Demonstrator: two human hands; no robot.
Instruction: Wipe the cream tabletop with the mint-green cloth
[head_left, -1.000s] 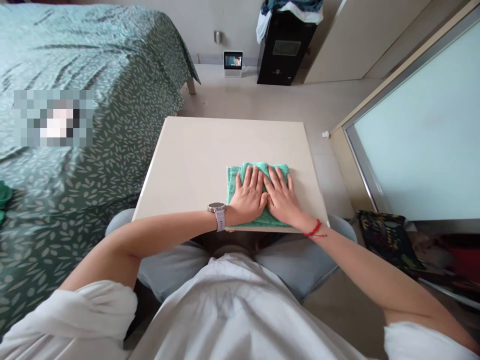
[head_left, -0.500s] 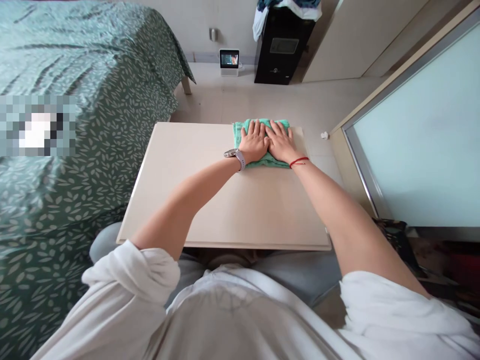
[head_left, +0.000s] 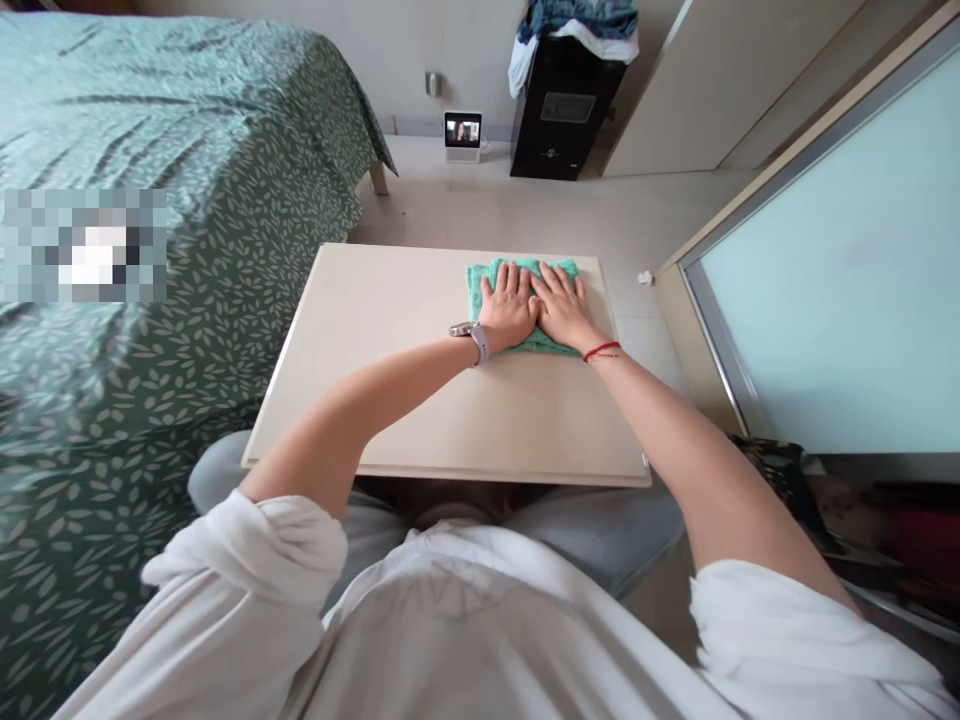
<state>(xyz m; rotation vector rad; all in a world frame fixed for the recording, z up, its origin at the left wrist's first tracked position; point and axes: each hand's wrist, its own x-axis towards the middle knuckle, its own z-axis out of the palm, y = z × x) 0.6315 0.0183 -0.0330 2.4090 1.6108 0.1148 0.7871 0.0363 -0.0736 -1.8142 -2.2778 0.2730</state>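
A folded green cloth (head_left: 480, 285) lies near the far right corner of the cream tabletop (head_left: 390, 300). Flat on top of it rests my left hand (head_left: 508, 305), fingers stretched forward, with a watch (head_left: 478, 338) on the wrist. Beside it my right hand (head_left: 562, 307) presses on the same cloth, palm down and fingers spread; a red string (head_left: 602, 350) circles that wrist. The thumbs meet in the middle. Both hands cover much of the cloth, so its centre is hidden.
A bed with a green leaf-patterned cover (head_left: 247, 200) stands on the left. Beyond the table are a small screen device (head_left: 463, 152) and a black cabinet (head_left: 559, 140) topped with clothes (head_left: 581, 18). A frosted panel (head_left: 840, 290) rises on the right.
Both hands and the cloth have come slightly nearer to me across the tabletop, still flat together. The view has tilted a little, and the device's screen picture differs.
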